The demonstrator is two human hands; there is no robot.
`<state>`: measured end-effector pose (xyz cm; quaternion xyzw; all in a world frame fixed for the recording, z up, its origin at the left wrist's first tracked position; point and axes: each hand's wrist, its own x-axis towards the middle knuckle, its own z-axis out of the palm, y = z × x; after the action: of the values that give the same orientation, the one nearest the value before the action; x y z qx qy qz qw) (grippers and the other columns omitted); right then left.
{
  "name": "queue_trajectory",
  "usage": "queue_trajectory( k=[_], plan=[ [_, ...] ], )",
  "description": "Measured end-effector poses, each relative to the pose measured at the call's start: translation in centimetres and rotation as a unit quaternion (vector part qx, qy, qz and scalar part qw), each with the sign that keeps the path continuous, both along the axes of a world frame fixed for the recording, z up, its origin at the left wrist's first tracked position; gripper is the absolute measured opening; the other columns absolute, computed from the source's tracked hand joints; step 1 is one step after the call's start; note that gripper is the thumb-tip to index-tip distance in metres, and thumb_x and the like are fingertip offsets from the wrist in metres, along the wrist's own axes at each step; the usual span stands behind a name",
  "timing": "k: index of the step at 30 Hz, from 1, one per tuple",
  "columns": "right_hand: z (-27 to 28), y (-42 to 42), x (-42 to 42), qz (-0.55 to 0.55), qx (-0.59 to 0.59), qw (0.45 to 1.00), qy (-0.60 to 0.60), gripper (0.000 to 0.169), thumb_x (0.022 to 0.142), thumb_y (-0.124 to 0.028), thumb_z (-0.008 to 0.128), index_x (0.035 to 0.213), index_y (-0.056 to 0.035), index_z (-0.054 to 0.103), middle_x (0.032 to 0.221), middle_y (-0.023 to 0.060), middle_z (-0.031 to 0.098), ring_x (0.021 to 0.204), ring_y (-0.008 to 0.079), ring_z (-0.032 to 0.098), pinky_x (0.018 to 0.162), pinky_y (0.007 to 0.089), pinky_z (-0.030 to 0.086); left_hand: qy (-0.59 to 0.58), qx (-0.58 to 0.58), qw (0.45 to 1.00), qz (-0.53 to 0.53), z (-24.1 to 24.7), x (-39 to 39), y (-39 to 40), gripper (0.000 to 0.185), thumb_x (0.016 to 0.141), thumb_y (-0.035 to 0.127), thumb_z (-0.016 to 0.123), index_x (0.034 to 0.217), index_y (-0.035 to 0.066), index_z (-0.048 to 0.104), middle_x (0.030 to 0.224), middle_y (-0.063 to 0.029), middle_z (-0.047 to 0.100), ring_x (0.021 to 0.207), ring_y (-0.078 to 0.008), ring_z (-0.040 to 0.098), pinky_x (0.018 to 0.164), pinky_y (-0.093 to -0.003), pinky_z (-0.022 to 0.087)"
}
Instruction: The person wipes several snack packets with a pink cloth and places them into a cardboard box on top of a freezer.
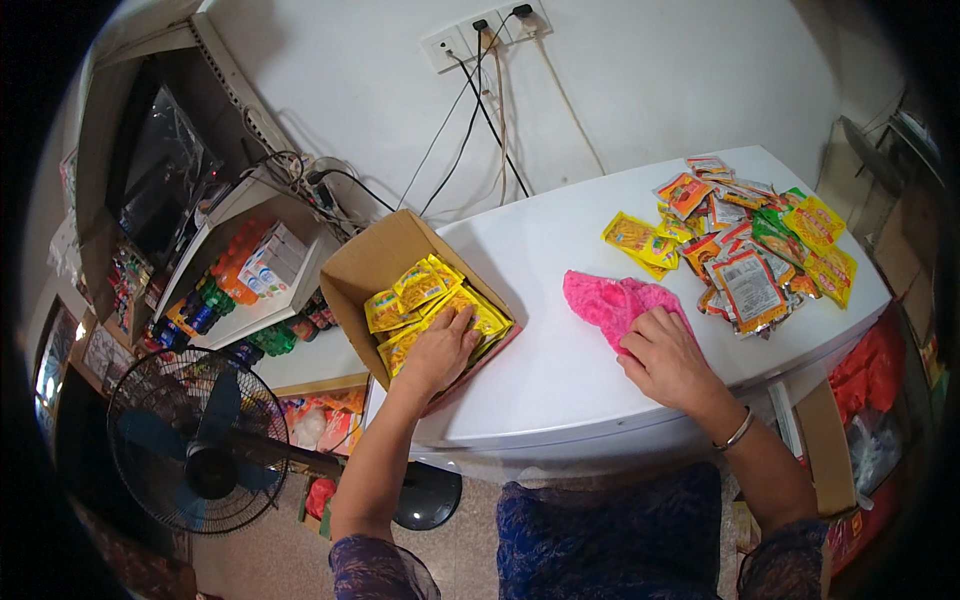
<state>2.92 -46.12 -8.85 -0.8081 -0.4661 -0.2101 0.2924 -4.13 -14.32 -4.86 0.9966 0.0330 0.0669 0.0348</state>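
Observation:
My left hand [442, 349] rests with its fingers on yellow snack packets [416, 289] inside an open cardboard box [346, 289], at the left end of the white surface. To the right, my right hand [664, 356] lies on a bright pink fluffy cloth [604, 296], its fingers curled against it; whether they pinch the cloth is hard to tell. Beyond that hand, a loose pile of mixed snack packets [750, 289], orange, silver, green and yellow, covers the right end. A few yellow packets [637, 241] lie just left of the pile.
Cables hang from wall sockets [487, 36] behind the white cabinet top [525, 375]. A standing fan [199, 442] is at the lower left, near shelves [247, 319] of bottles. Below the right end are a cardboard box [825, 450] and a red plastic bag [866, 375].

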Motion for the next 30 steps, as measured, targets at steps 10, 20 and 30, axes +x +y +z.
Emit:
queue_trajectory(
  k=[10,20,30],
  plan=[
    [-0.7,0.0,0.2,-0.007,-0.015,1.000,-0.015,0.017,0.077,-0.023,0.059,0.079,-0.0053,0.060,0.088,0.0104,0.050,0.092,0.0269,0.044,0.076,0.0395,0.036,0.009,0.002,1.000,-0.014,-0.1,0.3,1.1,0.047,0.087,0.028,0.045,0.125,0.000,0.041,0.125,-0.0251,0.043,0.109,-0.0390,0.047,0.094,-0.0412,0.038],
    [-1.2,-0.4,0.5,-0.011,-0.010,0.999,-0.037,0.018,0.077,-0.024,0.058,0.080,-0.0060,0.058,0.089,0.0108,0.049,0.092,0.0275,0.044,0.078,0.0404,0.036,0.009,-0.384,0.923,0.009,3.4,11.3,-10.5,0.041,0.086,0.030,0.054,0.108,-0.005,0.053,0.091,-0.0138,0.060,0.081,-0.0219,0.062,0.067,-0.0327,0.051],
    [-1.1,-0.9,0.6,-0.010,-0.007,1.000,-0.024,0.018,0.078,-0.023,0.057,0.081,-0.0056,0.058,0.089,0.0102,0.049,0.092,0.0264,0.044,0.077,0.0411,0.036,0.028,-0.624,0.754,0.203,-3.1,21.9,-15.0,0.026,0.079,0.018,0.063,0.070,-0.004,0.052,0.045,-0.0108,0.045,0.031,-0.0213,0.043,0.028,-0.0326,0.032]
  ],
)
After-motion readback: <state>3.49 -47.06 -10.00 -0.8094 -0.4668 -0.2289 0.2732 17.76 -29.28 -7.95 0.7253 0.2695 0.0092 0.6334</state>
